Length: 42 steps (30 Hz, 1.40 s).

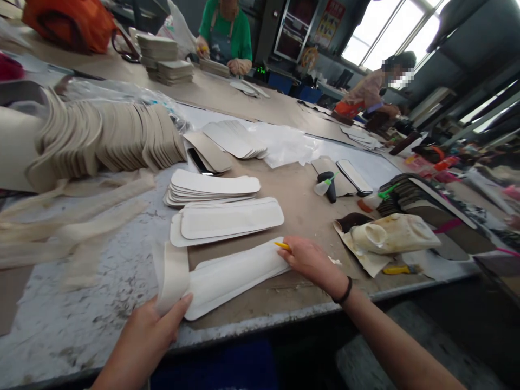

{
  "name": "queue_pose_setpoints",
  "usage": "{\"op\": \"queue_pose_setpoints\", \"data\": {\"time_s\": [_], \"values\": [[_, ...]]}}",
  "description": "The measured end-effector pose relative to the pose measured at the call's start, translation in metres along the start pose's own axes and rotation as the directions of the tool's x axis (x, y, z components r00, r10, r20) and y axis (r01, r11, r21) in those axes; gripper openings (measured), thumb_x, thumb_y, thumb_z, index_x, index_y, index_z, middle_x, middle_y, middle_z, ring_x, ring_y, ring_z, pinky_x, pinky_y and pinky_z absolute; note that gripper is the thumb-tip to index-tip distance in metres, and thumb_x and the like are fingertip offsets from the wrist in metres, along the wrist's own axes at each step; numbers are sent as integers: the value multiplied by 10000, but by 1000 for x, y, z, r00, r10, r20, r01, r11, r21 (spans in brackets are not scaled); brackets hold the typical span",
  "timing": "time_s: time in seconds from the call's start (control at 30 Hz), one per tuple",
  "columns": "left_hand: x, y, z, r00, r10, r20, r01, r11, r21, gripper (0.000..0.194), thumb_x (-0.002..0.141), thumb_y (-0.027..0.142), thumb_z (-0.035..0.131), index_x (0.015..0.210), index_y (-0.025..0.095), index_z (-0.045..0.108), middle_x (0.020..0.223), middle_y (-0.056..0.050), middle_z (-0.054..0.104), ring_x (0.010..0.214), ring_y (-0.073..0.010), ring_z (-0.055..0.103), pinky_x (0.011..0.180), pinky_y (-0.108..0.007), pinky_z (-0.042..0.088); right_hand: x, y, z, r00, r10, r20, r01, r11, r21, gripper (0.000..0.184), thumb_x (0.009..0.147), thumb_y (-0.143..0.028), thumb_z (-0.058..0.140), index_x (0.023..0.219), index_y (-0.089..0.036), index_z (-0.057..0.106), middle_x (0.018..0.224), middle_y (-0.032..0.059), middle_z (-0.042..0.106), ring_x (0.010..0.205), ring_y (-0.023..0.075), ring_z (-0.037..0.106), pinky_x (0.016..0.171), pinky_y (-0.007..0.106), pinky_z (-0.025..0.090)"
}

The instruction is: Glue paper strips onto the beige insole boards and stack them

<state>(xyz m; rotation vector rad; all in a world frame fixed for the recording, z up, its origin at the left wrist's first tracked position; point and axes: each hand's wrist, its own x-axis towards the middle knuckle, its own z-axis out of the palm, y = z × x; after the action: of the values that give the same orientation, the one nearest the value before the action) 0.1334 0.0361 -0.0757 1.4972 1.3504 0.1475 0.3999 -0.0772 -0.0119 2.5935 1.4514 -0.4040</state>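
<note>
My left hand (156, 327) pinches a wide cream strip (174, 276) that curls upward at the left end of a long white rounded panel (235, 276). Thumb in front, the other fingers are mostly hidden. At the panel's far right end, my right hand (306, 260) is closed around a thin yellow pointed tool (283, 246); its kind is unclear because only the tip shows. A second panel peeks out underneath. Just behind lie more white panels (231, 219) and a fanned stack of panels (213, 184).
Curved beige pieces (122, 135) stand in a long row at left, near loose fabric strips (81, 227). To the right are a glue-stained container (394, 233), a yellow cutter (402, 269) and a small green-tipped bottle (324, 186). Two people (227, 32) work beyond.
</note>
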Motion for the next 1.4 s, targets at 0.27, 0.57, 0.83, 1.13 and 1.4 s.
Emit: {"op": "queue_pose_setpoints", "data": {"time_s": [0.27, 0.57, 0.83, 1.13, 1.4], "values": [[0, 4, 2, 999, -49, -4, 49, 999, 5, 485, 541, 700, 531, 419, 233, 482, 305, 35, 391, 319, -151, 370, 387, -282, 286, 9, -5, 1, 998, 9, 57, -3, 995, -100, 195, 909, -322, 480, 904, -184, 618, 938, 94, 699, 884, 241, 648, 688, 277, 423], [0, -1, 3, 996, -85, 4, 85, 996, 12, 484, 526, 691, 560, 429, 218, 534, 275, 41, 390, 296, -149, 373, 390, -277, 322, 12, 0, 4, 998, -38, 43, 42, 996, -77, 184, 910, -328, 499, 890, -189, 619, 914, 73, 703, 856, 228, 652, 669, 270, 419], [5, -2, 7, 998, -63, 2, 63, 998, 23, 493, 513, 710, 565, 427, 226, 540, 252, 40, 379, 268, -152, 362, 362, -272, 287, 7, 4, 8, 999, -34, -25, 31, 994, -107, 116, 900, -291, 538, 890, -189, 593, 899, 62, 677, 823, 220, 640, 604, 264, 385], [3, -1, 6, 998, -70, -5, 69, 993, -101, 494, 507, 691, 607, 344, 233, 516, 217, 41, 319, 261, -144, 334, 378, -279, 309, -5, 26, 8, 990, 110, -92, -94, 983, 156, 166, 922, -236, 456, 838, -161, 578, 832, 77, 661, 773, 201, 612, 654, 268, 374], [-9, 15, -8, 998, -56, 39, 65, 953, -296, 513, 524, 629, 675, 348, 203, 449, 336, 33, 435, 371, -101, 362, 427, -236, 305, 1, 34, 16, 995, 93, -46, -55, 847, 529, 192, 798, -354, 482, 721, -184, 526, 662, 6, 573, 623, 158, 540, 581, 254, 402]]}}
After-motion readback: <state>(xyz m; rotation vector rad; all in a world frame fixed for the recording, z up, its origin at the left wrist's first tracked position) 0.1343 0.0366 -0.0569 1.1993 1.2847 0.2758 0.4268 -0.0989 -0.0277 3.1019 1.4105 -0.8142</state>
